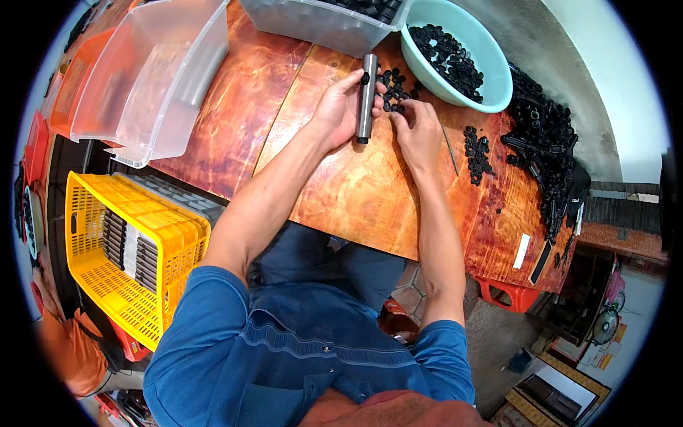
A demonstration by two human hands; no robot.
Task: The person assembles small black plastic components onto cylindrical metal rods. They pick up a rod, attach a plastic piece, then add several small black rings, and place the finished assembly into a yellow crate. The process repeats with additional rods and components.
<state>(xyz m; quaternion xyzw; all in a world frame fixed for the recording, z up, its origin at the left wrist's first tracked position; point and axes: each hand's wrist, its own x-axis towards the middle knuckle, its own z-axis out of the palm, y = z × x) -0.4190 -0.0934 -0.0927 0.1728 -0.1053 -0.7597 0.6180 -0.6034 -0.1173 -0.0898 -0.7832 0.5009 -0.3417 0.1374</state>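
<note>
My left hand [334, 110] is wrapped round a silver metal tube [368, 96], held nearly upright in the picture above the wooden table. The tube has a black lower end, and a small black round piece [365, 79] shows on its side near the thumb. Just right of it, my right hand [418, 135] has its thumb and fingertips drawn together at the edge of a loose pile of small black parts [390, 84]. Whatever sits between those fingertips is too small to make out.
A pale green basin [501, 78] of black parts and a clear bin [306, 27] stand at the back. A thin metal rod [450, 151] lies right of my hand, near more black pieces [477, 153]. An empty clear bin [192, 92] and yellow crate [178, 245] of tubes are left.
</note>
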